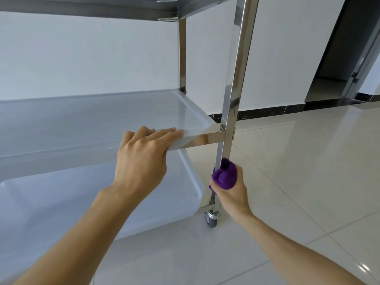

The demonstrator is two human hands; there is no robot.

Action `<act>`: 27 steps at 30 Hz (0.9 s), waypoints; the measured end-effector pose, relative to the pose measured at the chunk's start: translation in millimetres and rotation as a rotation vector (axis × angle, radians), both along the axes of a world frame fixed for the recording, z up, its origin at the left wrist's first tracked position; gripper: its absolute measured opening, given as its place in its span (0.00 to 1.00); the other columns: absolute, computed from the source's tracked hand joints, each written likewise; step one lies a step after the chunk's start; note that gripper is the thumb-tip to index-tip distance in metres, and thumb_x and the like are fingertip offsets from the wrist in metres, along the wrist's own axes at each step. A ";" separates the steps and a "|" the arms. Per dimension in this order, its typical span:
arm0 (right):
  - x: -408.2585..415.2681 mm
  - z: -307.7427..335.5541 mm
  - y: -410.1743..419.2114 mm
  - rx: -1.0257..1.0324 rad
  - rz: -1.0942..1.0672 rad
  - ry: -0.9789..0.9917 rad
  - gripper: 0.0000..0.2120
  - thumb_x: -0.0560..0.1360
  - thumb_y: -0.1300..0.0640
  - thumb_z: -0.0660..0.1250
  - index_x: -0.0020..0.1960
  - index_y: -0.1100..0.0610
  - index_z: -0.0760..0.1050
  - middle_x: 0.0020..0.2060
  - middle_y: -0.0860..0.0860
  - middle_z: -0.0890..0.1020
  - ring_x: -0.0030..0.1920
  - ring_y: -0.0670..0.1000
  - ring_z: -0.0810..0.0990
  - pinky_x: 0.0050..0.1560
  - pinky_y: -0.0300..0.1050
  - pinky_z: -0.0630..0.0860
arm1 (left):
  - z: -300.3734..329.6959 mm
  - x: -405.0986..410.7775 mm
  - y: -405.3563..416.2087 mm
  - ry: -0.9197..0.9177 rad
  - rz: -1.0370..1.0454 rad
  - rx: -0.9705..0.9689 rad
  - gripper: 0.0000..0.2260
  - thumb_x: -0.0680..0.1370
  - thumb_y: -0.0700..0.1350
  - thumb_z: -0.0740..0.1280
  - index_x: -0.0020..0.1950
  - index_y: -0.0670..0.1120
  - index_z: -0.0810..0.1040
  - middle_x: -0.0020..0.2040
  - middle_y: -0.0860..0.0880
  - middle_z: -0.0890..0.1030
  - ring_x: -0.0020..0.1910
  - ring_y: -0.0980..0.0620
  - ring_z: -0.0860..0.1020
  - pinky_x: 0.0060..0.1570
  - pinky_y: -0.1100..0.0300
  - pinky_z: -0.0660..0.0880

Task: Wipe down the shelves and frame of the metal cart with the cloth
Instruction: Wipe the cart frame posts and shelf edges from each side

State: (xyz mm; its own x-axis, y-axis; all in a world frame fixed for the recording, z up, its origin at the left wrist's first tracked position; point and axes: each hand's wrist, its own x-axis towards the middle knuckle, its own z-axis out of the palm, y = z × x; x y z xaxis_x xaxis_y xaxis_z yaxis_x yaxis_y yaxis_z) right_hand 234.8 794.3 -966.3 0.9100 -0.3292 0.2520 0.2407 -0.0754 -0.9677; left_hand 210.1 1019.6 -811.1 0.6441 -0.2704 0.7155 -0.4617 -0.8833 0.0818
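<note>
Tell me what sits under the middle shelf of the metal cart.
Under the middle steel shelf lies the bottom steel shelf, which looks bare where visible. Below its corner shows a grey caster wheel. The left hand and forearm cover part of that bottom shelf.

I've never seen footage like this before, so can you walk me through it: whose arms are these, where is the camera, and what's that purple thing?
There is no machine here. It is one picture from a camera worn on a person's head, looking forward and down, so the two bare arms belong to the wearer.

In front of them stands a metal cart with shelves, on a tiled floor by a white wall. One small wheel shows at its bottom corner.

The left hand rests on the front edge of the middle shelf, fingers fairly straight, seemingly steadying the cart.

The right hand grips a bunched purple cloth and presses it against the lower part of the near upright post, just above the wheel. That looks like wiping the frame.

Nothing can be seen lying on the shelves.
</note>
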 end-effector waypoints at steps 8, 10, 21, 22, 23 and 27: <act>-4.8 -6.0 -2.1 0.001 0.017 0.038 0.25 0.68 0.61 0.77 0.52 0.34 0.74 0.44 0.43 0.83 0.39 0.46 0.85 0.35 0.40 0.81 | -2.4 3.7 -1.5 -0.027 -0.006 0.002 0.17 0.81 0.38 0.63 0.65 0.54 0.79 0.61 0.57 0.81 0.53 0.45 0.78 0.49 0.57 0.61; 6.5 23.2 2.5 0.097 -0.037 -0.079 0.24 0.67 0.59 0.79 0.55 0.39 0.74 0.45 0.42 0.83 0.43 0.46 0.85 0.37 0.44 0.83 | -4.1 4.6 -1.5 -0.031 -0.008 0.003 0.17 0.81 0.38 0.63 0.65 0.54 0.79 0.61 0.57 0.81 0.53 0.45 0.78 0.49 0.57 0.60; 5.2 -16.1 8.5 -0.070 -0.097 0.073 0.33 0.63 0.62 0.75 0.58 0.33 0.68 0.49 0.37 0.81 0.48 0.40 0.81 0.42 0.48 0.84 | -6.7 10.1 4.0 -0.059 -0.045 0.026 0.17 0.82 0.40 0.62 0.67 0.54 0.77 0.64 0.57 0.80 0.57 0.43 0.78 0.52 0.53 0.65; 4.8 -16.9 8.1 -0.073 -0.092 0.086 0.33 0.63 0.62 0.74 0.57 0.33 0.69 0.48 0.36 0.80 0.46 0.39 0.81 0.38 0.44 0.83 | -6.6 10.4 5.8 -0.054 -0.061 0.030 0.17 0.82 0.40 0.61 0.68 0.54 0.76 0.65 0.57 0.79 0.58 0.44 0.77 0.53 0.53 0.66; 5.4 -15.8 7.1 -0.079 -0.081 0.091 0.33 0.62 0.63 0.74 0.56 0.33 0.69 0.46 0.35 0.81 0.44 0.38 0.81 0.35 0.40 0.80 | -6.9 10.7 9.0 -0.050 -0.078 0.042 0.17 0.82 0.41 0.62 0.70 0.53 0.75 0.66 0.56 0.78 0.59 0.44 0.77 0.54 0.53 0.66; 8.9 -14.0 -3.6 -0.131 -0.014 0.088 0.31 0.62 0.64 0.72 0.56 0.36 0.71 0.43 0.38 0.82 0.37 0.41 0.82 0.31 0.35 0.76 | -11.8 10.5 38.6 -0.102 -0.010 0.157 0.28 0.73 0.40 0.72 0.73 0.50 0.70 0.69 0.49 0.75 0.63 0.41 0.74 0.60 0.48 0.67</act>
